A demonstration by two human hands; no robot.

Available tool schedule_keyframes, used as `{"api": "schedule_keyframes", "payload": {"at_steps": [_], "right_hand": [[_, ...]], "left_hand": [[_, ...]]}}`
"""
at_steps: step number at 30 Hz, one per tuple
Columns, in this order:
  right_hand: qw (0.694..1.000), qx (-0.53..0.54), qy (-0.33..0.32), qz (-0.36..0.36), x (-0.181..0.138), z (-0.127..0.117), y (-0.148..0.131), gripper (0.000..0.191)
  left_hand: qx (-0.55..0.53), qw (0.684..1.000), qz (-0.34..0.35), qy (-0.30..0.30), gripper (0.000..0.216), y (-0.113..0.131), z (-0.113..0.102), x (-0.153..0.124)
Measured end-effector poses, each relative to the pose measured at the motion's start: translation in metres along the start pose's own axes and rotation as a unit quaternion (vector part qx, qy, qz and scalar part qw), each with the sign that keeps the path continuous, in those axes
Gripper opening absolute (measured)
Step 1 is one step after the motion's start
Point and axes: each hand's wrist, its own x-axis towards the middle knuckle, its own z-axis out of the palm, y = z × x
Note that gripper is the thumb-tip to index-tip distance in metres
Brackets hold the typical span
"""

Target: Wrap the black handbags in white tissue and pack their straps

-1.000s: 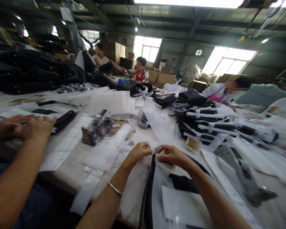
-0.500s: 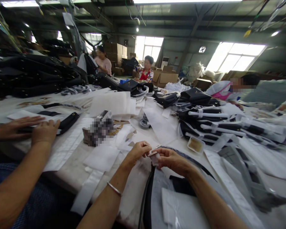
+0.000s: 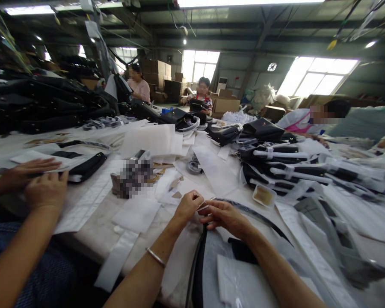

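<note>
In front of me a small pale piece (image 3: 203, 207), like paper or a tag, sits between my two hands. My left hand (image 3: 188, 204), below a wrist with a silver bangle, is pinched closed at its edge. My right hand (image 3: 223, 217) grips it from the other side, thumb and fingers bent together. Fingers cover most of the piece, so its exact kind is unclear. Beneath my hands lies a black bag (image 3: 198, 273) with grey-white sheeting over it. Its dark handle (image 3: 263, 218) curves behind my right hand, and a white packet (image 3: 240, 278) rests on top.
To the left, a co-worker's hands (image 3: 46, 188) press white paper on a black bag (image 3: 86, 167). White sheets (image 3: 147, 141) and a small dish (image 3: 263, 195) lie ahead. Wrapped black bags (image 3: 285, 162) are piled right, more bags (image 3: 45, 102) far left. Other people sit beyond.
The pale piece between my hands now shows less; the white flap under my right fingers is out of sight. The co-worker's nearer hand has slid left. Across the table, a person now has a black bag raised.
</note>
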Motion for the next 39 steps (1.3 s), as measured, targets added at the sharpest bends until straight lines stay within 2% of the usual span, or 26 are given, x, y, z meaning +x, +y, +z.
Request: {"api": "schedule_keyframes", "payload": {"at_steps": [6,10,15,20,22,25,28,31,34,37,39], "right_hand": [[0.991,-0.093,0.092,-0.007,0.015,0.000,0.016,0.052],[0.973,-0.179,0.143,-0.004,0.018,0.002,0.015,0.040],[0.923,-0.318,0.217,-0.016,0.015,0.013,0.008,0.023],[0.842,-0.481,0.235,-0.064,0.017,0.019,0.003,0.020],[0.853,-0.458,0.243,-0.065,0.019,0.018,0.005,0.020],[0.906,-0.343,0.249,-0.015,0.022,0.013,0.012,0.017],[0.922,-0.287,0.260,0.010,0.023,0.009,0.020,0.017],[0.932,-0.251,0.260,0.004,0.023,0.006,0.025,0.024],[0.943,-0.223,0.248,-0.005,0.023,0.005,0.027,0.030],[0.948,-0.203,0.243,-0.008,0.025,0.003,0.028,0.033],[0.953,-0.187,0.239,-0.013,0.026,0.002,0.029,0.038]], "left_hand": [[0.017,1.000,0.009,0.006,0.009,-0.001,0.006,-0.001],[0.018,1.000,0.006,-0.002,0.011,-0.004,0.006,0.001],[0.033,0.999,0.030,0.005,0.012,-0.002,0.003,0.001],[0.065,0.994,0.084,0.037,0.010,0.010,0.004,-0.008],[0.074,0.991,0.105,0.042,0.007,0.014,0.005,-0.012],[0.093,0.983,0.157,0.023,0.006,0.019,0.007,-0.019],[0.100,0.976,0.193,-0.011,0.011,0.020,0.009,-0.024],[0.048,0.990,0.115,-0.070,0.019,0.017,0.009,-0.025],[-0.010,0.994,0.010,-0.104,0.041,0.012,0.006,-0.022],[-0.020,0.995,-0.024,-0.096,0.062,0.010,0.000,-0.019],[-0.001,0.994,-0.037,-0.107,0.058,0.010,-0.003,-0.019]]}}
